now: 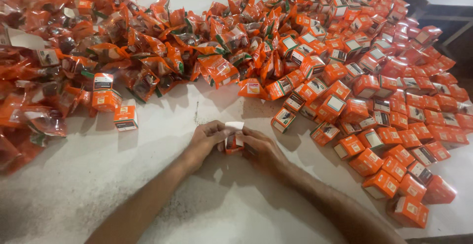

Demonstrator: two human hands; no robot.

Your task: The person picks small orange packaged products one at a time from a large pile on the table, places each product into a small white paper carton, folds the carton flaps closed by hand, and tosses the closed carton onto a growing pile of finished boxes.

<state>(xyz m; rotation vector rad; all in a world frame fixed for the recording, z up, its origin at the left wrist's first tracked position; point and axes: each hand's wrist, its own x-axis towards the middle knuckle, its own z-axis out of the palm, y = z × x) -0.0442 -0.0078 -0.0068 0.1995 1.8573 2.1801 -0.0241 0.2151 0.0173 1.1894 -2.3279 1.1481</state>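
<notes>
Head view: two hands on one small orange cardboard box [233, 143].
Left hand [207, 138] and right hand [261, 148] both pinch it, white flap raised; heaped orange boxes [374, 101] lie at two o'clock.

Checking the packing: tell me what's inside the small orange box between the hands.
The small orange box has its white flap open, but the left hand and right hand cover it; its contents cannot be seen.

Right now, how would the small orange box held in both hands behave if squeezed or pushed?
The small orange box looks like thin card with an open white flap, so it would probably dent. Both hands cover it easily, so it is likely light. Flat faces suggest sliding, not rolling.
</notes>
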